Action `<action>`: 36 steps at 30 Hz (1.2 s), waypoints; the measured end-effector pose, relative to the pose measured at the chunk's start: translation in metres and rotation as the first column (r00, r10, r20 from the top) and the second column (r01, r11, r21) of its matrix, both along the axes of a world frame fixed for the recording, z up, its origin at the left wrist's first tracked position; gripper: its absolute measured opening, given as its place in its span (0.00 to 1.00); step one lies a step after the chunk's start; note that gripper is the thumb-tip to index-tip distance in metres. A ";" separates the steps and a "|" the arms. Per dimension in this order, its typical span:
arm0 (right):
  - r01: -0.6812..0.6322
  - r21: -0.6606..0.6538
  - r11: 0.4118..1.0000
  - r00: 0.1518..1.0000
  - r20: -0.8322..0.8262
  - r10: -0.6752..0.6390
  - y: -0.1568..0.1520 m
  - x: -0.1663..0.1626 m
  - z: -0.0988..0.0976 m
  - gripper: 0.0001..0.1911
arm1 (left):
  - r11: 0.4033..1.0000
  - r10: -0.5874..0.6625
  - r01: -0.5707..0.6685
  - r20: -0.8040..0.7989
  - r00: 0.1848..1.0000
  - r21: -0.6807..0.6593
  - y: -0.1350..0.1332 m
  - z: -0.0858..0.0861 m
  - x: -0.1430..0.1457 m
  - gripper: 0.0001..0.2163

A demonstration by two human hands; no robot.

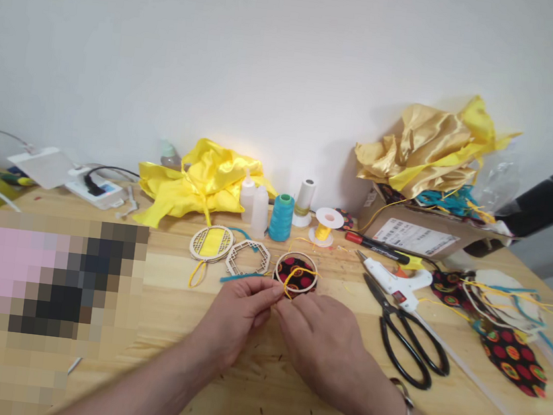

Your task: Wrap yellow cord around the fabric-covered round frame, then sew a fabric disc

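Observation:
My left hand [237,316] and my right hand [323,343] meet at the middle of the wooden table [170,302], fingertips pinched together on a thin yellow cord [293,277]. The cord loops over a round wooden-rimmed ornament [295,273] filled with dark fabric with red and yellow dots. That ornament lies just beyond my fingertips. To its left lie an octagonal wooden frame [248,257] and a round wooden frame with yellow fabric [211,242]. A watch sits on my right wrist.
Black scissors [408,339] and a white glue gun [392,281] lie to the right, with dotted fabric scraps [509,354] beyond. Thread spools [281,217], small bottles [254,205], yellow satin [199,182], a cardboard box [418,233] of gold fabric and a power strip [93,188] line the wall.

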State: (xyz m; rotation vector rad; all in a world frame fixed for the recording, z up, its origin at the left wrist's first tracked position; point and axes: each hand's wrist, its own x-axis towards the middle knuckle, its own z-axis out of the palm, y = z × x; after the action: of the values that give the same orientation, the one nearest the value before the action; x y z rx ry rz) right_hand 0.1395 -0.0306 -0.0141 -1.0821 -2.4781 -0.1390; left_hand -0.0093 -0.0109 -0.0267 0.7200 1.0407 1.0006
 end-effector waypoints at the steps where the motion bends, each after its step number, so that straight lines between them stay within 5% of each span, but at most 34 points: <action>1: 0.052 -0.080 0.995 0.992 -0.107 -0.061 0.003 0.001 0.001 0.09 | 1.000 -0.002 0.002 -0.028 1.000 0.019 0.000 0.001 0.000 0.06; 4: 0.165 -0.444 0.881 0.869 -0.357 -0.343 0.013 0.003 0.004 0.15 | 0.997 -0.015 0.023 -0.109 0.994 0.068 0.000 0.005 0.000 0.07; 6: 0.067 -0.659 0.749 0.780 -0.434 -0.451 0.018 0.003 0.005 0.15 | 0.996 -0.034 0.046 -0.140 0.990 0.082 0.000 0.007 0.001 0.07; 8: -0.062 -0.760 0.648 0.717 -0.485 -0.501 0.022 0.002 0.005 0.12 | 0.992 -0.064 0.080 -0.161 0.985 0.096 -0.001 0.009 0.002 0.07; 10: -0.127 -0.786 0.605 0.670 -0.518 -0.532 0.024 0.000 0.003 0.09 | 0.987 -0.108 0.128 -0.180 0.978 0.100 -0.002 0.009 0.003 0.08; 19: -0.125 -0.779 0.614 0.634 -0.539 -0.554 0.026 0.002 0.002 0.10 | 0.966 -0.213 0.240 -0.234 0.949 0.094 -0.006 0.010 0.003 0.11; 27: -0.352 -0.811 0.467 0.623 -0.575 -0.531 0.026 0.003 0.005 0.11 | 0.977 -0.184 0.201 -0.201 0.962 0.068 -0.005 0.010 0.004 0.12; 36: -0.259 -0.808 0.529 0.644 -0.553 -0.528 0.028 0.006 0.005 0.04 | 0.979 -0.185 0.198 -0.208 0.961 0.045 -0.005 0.011 0.004 0.11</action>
State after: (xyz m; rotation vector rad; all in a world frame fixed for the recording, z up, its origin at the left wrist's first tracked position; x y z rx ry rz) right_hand 0.1458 -0.0028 -0.0094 -1.3050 -1.5330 1.3769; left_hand -0.0052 -0.0160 -0.0157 0.9744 1.0937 0.8082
